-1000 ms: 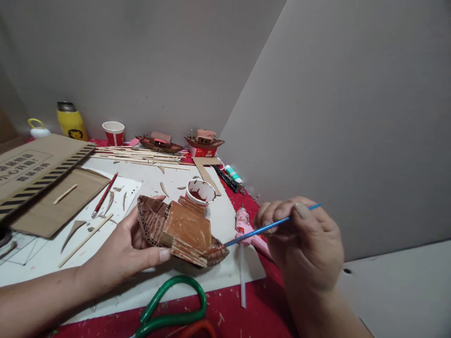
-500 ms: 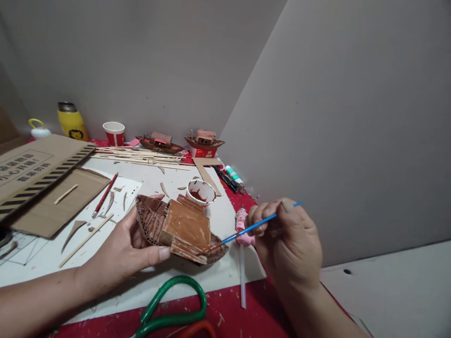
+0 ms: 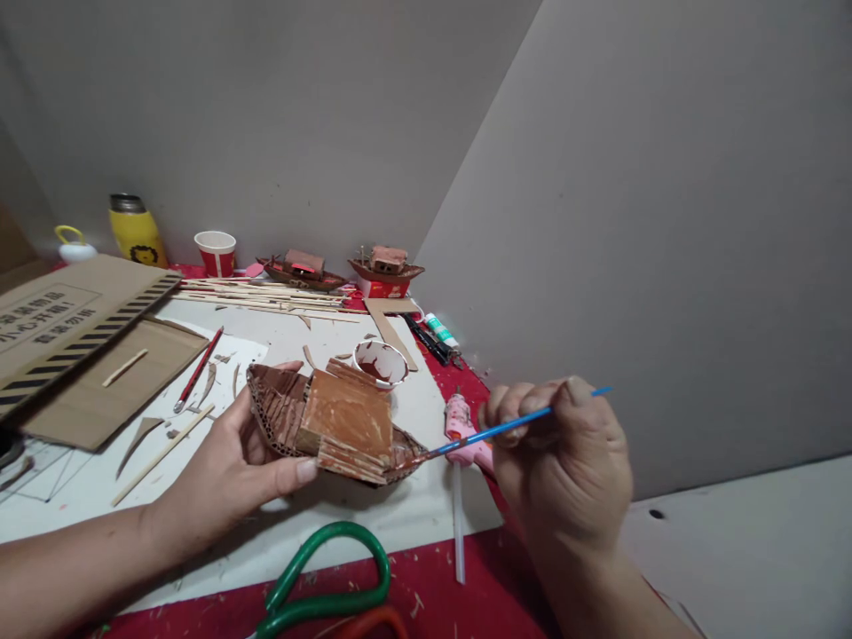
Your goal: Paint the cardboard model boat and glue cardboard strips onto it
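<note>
My left hand (image 3: 256, 470) is closed on a cardboard model boat (image 3: 350, 417), its thumb along the near side and the other fingers mostly hidden behind the hull. The boat is painted brown, with streaky, lighter patches on its roof and side strips. In my right hand (image 3: 565, 453) is a slim blue paintbrush (image 3: 493, 432), pinched between thumb and fingers. Its brown-stained tip is at the boat's right end, by the side strips. Just behind the boat stands a white paper cup (image 3: 381, 364) smeared inside with brown paint.
Green-handled scissors (image 3: 382, 568) lie at the near edge. A pink glue gun (image 3: 459, 426) is beside my right hand. Two finished-looking boats (image 3: 303, 269), thin wooden sticks (image 3: 266, 295) and a red cup (image 3: 216, 256) stand at the back. Cardboard (image 3: 86, 311) covers the left.
My right hand and the paintbrush have moved right, taking the tip toward the boat's right end. The boat has shifted slightly left in my left hand.
</note>
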`<move>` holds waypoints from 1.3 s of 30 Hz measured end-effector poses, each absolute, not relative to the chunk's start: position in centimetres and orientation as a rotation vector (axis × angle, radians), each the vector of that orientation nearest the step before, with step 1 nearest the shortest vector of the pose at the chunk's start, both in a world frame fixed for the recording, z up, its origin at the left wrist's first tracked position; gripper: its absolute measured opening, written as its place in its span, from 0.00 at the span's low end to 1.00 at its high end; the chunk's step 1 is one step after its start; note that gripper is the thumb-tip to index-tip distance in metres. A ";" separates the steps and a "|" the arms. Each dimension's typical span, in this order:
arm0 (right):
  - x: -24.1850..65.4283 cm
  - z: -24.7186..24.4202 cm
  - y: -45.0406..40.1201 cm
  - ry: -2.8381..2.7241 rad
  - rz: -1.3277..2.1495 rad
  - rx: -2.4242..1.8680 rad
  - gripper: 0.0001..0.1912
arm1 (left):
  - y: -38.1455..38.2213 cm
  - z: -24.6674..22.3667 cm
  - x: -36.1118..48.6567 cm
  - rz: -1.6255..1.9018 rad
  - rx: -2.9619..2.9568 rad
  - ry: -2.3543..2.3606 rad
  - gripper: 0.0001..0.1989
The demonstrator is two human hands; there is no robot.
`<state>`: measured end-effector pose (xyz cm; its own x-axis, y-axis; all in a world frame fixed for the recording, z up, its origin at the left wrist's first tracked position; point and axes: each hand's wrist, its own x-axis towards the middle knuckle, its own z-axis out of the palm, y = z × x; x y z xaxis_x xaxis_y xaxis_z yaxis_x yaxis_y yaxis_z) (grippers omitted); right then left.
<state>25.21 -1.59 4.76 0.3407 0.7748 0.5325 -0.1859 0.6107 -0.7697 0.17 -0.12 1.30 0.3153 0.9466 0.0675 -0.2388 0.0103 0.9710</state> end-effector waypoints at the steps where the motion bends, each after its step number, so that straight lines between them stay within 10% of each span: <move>1: 25.1 4.7 -1.6 -1.036 0.690 -0.658 0.17 | -0.1 1.3 0.2 1.092 1.186 0.779 0.52; 39: 25.5 4.8 -1.8 -1.099 0.585 -0.616 0.14 | -0.2 1.2 0.2 1.082 1.186 0.783 0.51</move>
<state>25.48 -1.76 4.79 0.3417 0.7017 0.6252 -0.1266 0.6935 -0.7092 0.21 -0.17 1.20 0.3217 0.9449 0.0600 -0.2388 0.0196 0.9709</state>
